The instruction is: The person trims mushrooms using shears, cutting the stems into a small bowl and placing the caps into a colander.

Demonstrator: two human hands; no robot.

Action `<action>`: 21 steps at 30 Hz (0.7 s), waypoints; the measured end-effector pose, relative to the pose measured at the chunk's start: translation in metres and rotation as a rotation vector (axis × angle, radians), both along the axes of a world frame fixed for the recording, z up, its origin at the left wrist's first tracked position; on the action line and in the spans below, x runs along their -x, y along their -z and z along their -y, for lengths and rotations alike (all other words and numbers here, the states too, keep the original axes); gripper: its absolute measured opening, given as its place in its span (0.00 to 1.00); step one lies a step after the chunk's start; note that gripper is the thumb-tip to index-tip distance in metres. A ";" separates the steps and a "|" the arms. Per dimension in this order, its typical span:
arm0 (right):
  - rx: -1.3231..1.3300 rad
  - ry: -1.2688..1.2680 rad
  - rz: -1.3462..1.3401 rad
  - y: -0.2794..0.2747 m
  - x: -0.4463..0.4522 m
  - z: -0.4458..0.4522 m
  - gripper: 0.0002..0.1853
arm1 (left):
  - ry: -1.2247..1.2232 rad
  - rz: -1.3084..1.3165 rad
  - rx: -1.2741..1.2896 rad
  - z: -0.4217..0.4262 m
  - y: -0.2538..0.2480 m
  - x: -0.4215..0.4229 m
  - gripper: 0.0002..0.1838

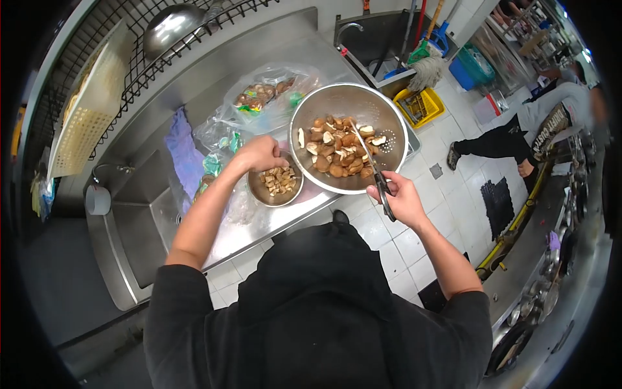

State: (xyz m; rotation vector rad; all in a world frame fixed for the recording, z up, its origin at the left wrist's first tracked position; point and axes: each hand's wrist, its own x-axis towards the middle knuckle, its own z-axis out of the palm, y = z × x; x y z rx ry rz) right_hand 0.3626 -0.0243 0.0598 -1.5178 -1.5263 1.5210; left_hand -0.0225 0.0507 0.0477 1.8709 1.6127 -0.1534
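My right hand point(403, 200) is closed round the black handles of a pair of scissors point(365, 148), whose long metal blades reach over a large steel colander point(400, 129). Brown mushrooms point(343, 150), some with pale cut faces showing, lie in the colander. To its left stands a small metal bowl point(256, 193) with small cut mushroom pieces point(278, 181) inside. Over that bowl's upper rim hangs my left hand point(261, 154), its fingers curled down and together. What they hold, if anything, is hidden.
Behind the bowls lies a clear plastic bag point(285, 72) of mushrooms, near a purple cloth point(183, 152). A sink basin point(133, 233) is on the left. On the floor to the right stand a yellow mop bucket point(431, 110) and another person point(551, 123).
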 end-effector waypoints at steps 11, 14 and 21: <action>0.246 -0.180 -0.305 0.018 0.073 0.027 0.35 | -0.767 1.233 0.279 0.016 -0.013 -0.045 0.20; 0.221 -0.113 -0.356 0.016 0.077 0.037 0.35 | -0.723 1.300 0.110 0.020 -0.001 -0.065 0.24; 0.149 -0.083 -0.314 0.019 0.059 0.040 0.35 | -0.893 1.610 -0.082 0.029 0.014 -0.110 0.17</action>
